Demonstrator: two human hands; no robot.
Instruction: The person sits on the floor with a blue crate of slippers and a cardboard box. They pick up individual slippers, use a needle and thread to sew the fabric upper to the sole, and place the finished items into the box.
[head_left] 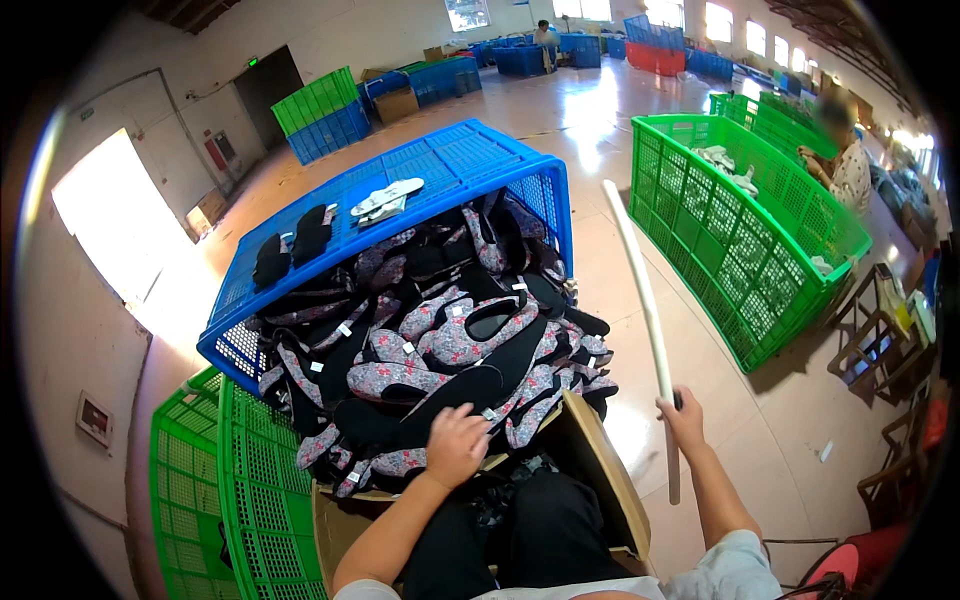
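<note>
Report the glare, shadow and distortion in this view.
In the head view, the doorway is blown out white, glare streaks the tiled floor, shadow darkens the inside of the blue crate, and fisheye distortion bends edges near the black rim.

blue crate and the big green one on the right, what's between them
In the head view, the floor, with the pale stick in the right hand rising across it.

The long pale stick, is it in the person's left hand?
No, the right hand holds the long pale stick, toward its lower end.

Matt cloth slippers [440, 348], smooth plastic blue crate [450, 165], matt cardboard box [605, 470], glossy floor [590, 120]
</note>
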